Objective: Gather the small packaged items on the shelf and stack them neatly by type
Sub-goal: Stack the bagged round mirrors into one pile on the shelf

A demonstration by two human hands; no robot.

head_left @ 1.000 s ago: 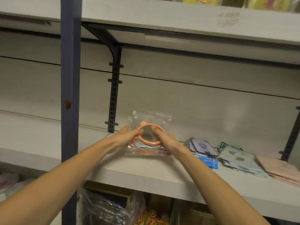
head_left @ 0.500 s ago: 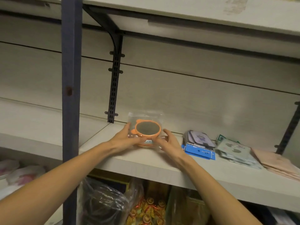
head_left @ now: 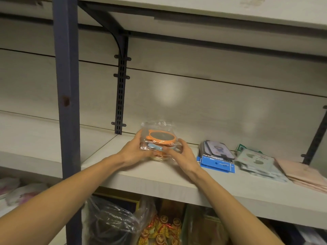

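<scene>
Packets [head_left: 160,138] w/ orange round item on top: 1 stack, count inside unclear, sitting on shelf [head_left: 159,175] near back wall. Left hand [head_left: 134,152] and right hand [head_left: 182,153] each curl fingers round stack's sides, gripping it. To the right: 1 blue-card pile [head_left: 216,159], 1 green-print pile [head_left: 254,160], 1 pink pile [head_left: 304,174]. Pale wood-look shelving, 1 blue post [head_left: 66,103], 1 black bracket [head_left: 121,96]; bags below.
</scene>
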